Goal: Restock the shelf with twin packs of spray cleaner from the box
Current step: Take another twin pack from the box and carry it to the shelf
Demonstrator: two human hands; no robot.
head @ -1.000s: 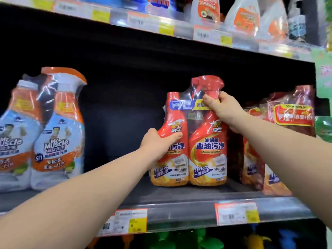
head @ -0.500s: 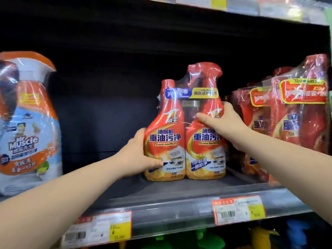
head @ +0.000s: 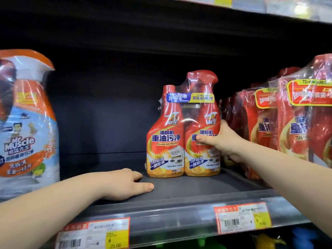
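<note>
One twin pack (head: pixel 167 141) is standing on the shelf (head: pixel 197 187), the right hand (head: pixel 222 142) gripping it and the left hand (head: pixel 124 184) resting flat and empty; room beside it is probably awaiting more.

Right hand (head: pixel 224 143) fingers behind twin pack (head: pixel 168 139)

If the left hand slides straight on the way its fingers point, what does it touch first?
Probably the bottom of the twin pack, its left bottle. The left hand lies flat on the shelf, fingers pointing right at it. Depth is unclear: the nearest finger might pass in front.
</note>
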